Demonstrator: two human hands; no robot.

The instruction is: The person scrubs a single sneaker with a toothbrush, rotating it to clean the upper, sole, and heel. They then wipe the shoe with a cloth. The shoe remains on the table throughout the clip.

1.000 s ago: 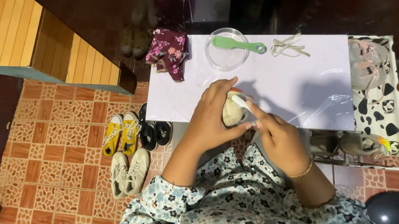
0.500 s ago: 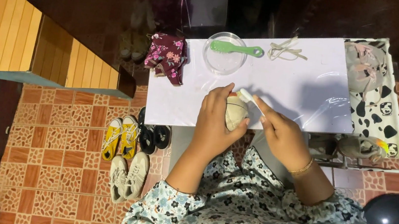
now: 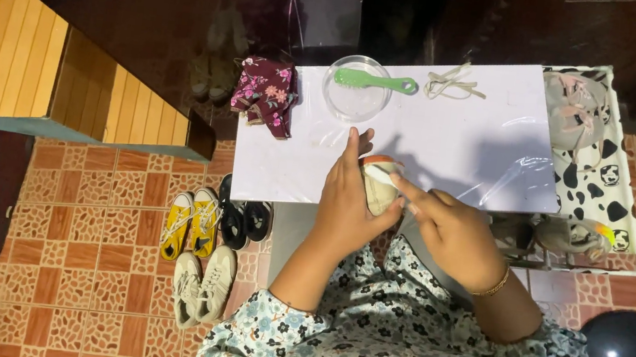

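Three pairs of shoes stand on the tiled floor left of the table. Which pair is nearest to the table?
The black pair, right below the table edge. The yellow pair stands further left, and the beige pair lies lower, closer to the person.

A corner of my home, by the spot where the shoes are kept.

Below me is a floor of patterned terracotta tiles (image 3: 111,258), with yellow sneakers (image 3: 191,223), black sandals (image 3: 244,220) and pale sneakers (image 3: 203,284) lined up beside my white surface (image 3: 470,141). On that surface lie a folded floral cloth (image 3: 265,94), a clear bowl (image 3: 357,89) with a green brush (image 3: 376,81) and loose laces (image 3: 453,82). A wooden slatted panel (image 3: 45,77) stands at the left, a cow-print box (image 3: 594,166) at the right.
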